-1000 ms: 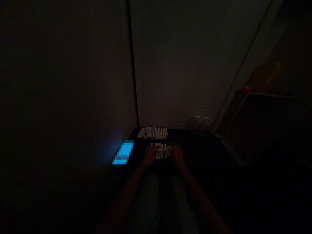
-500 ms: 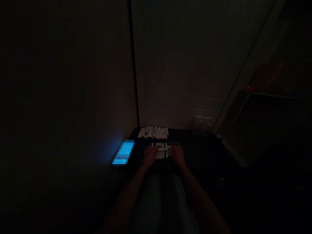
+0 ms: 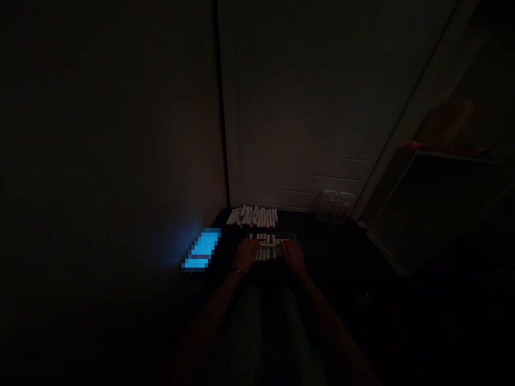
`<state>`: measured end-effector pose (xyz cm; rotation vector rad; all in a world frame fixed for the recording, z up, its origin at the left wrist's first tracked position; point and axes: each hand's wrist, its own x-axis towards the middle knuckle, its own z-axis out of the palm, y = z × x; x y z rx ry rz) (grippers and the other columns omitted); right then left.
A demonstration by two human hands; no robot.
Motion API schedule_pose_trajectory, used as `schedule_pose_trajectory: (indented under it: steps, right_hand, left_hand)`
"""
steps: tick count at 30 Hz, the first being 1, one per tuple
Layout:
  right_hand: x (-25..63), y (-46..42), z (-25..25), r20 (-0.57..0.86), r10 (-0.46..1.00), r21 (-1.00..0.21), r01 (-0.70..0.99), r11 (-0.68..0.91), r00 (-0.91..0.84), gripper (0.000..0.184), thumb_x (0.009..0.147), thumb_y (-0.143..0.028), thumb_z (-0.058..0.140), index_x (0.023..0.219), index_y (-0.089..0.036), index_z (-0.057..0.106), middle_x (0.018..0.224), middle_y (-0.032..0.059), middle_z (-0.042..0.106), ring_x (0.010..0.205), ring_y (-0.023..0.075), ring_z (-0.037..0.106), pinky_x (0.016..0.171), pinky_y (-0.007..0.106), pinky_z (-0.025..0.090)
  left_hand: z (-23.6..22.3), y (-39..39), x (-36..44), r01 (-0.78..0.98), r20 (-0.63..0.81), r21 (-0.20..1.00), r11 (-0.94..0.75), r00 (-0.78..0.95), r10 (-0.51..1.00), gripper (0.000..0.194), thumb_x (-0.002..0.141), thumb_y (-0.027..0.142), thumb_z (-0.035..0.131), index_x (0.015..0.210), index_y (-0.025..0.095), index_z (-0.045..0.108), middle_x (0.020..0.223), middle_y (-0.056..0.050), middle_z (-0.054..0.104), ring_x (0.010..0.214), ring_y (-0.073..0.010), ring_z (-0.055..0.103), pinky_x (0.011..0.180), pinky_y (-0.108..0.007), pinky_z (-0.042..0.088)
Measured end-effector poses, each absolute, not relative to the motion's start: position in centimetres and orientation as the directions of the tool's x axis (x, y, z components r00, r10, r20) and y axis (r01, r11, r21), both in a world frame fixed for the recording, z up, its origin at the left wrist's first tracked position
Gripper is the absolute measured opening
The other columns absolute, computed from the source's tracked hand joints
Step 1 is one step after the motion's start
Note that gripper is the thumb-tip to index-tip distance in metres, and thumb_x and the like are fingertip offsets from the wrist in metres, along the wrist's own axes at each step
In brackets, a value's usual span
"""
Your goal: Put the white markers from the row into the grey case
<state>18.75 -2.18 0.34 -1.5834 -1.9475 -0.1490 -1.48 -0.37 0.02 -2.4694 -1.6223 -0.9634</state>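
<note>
The room is very dark. A white marker [image 3: 267, 245] lies crosswise between my two hands, level, above a row of upright-lying white markers [image 3: 263, 255] in a clear, shallow case [image 3: 295, 236]. My left hand [image 3: 247, 255] has its fingers closed at the marker's left end. At the other end, near a greenish tip, my right hand [image 3: 293, 254] is closed on it too. Dim light hides the exact finger grip. Behind the case, a longer row of white markers [image 3: 257, 217] lies side by side on the black table [image 3: 314, 241].
A bright blue, pixelated screen [image 3: 203, 249] glows at the table's left side. Two clear plastic containers [image 3: 330, 206] stand at the back right against the pale wall [image 3: 301, 118]. To the right is a shelf unit [image 3: 446, 153] with indistinct things on top.
Both hands stay close to where they were, with the marker still between them. The view has shifted slightly.
</note>
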Motion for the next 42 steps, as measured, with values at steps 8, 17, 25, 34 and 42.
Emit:
schedule_pose_trajectory:
  steps: [8,17,25,34,42]
  right_hand:
    - [18.8,-2.3,0.2,0.484,0.872,-0.335,0.907,0.254,-0.066,0.043,0.094,-0.036,0.025,0.091,-0.021,0.065,0.089,0.0042,0.064,0.088,0.0146,0.055,0.076,0.024,0.036]
    - [18.9,-2.3,0.5,0.472,0.881,-0.368,0.904,0.219,-0.022,0.046,0.094,-0.041,0.024,0.085,-0.022,0.065,0.084,0.0039,0.064,0.081,0.0139,0.057,0.072,0.023,0.036]
    - [18.9,-2.7,0.9,0.443,0.895,-0.447,0.856,0.260,-0.041,0.036,0.090,-0.047,0.033,0.101,-0.023,0.057,0.084,0.0007,0.065,0.076,0.0130,0.058,0.067,0.020,0.036]
    - [18.9,-2.1,0.2,0.422,0.907,-0.409,0.892,0.195,-0.005,0.040,0.090,-0.047,0.032,0.105,-0.022,0.059,0.093,0.0042,0.066,0.085,0.0155,0.060,0.071,0.022,0.038]
    - [19.0,-2.1,0.2,0.423,0.906,-0.400,0.897,0.187,0.000,0.043,0.090,-0.050,0.029,0.098,-0.021,0.060,0.086,0.0048,0.066,0.080,0.0152,0.060,0.067,0.022,0.035]
  left_hand:
    - [-0.9,0.3,-1.7,0.827,0.470,0.333,-0.453,0.271,0.840,0.035,0.091,0.028,0.026,0.109,0.018,0.054,0.109,-0.007,0.059,0.101,-0.0182,0.050,0.089,-0.033,0.036]
    - [-0.8,0.7,-1.7,0.805,0.407,0.428,-0.410,0.234,0.883,0.042,0.091,0.034,0.024,0.094,0.017,0.063,0.087,-0.006,0.065,0.083,-0.0151,0.057,0.078,-0.027,0.041]
    - [-0.6,0.8,-1.7,0.798,0.382,0.491,-0.349,0.162,0.910,0.050,0.090,0.039,0.021,0.083,0.015,0.064,0.078,-0.007,0.065,0.074,-0.0151,0.058,0.068,-0.026,0.041]
    - [-0.5,0.6,-1.5,0.788,0.391,0.503,-0.355,0.159,0.906,0.041,0.090,0.036,0.025,0.097,0.018,0.061,0.095,-0.006,0.066,0.089,-0.0158,0.059,0.079,-0.026,0.042]
    - [-0.6,0.7,-1.4,0.798,0.411,0.475,-0.371,0.171,0.895,0.038,0.090,0.033,0.027,0.100,0.019,0.060,0.099,-0.006,0.065,0.092,-0.0161,0.058,0.081,-0.027,0.042]
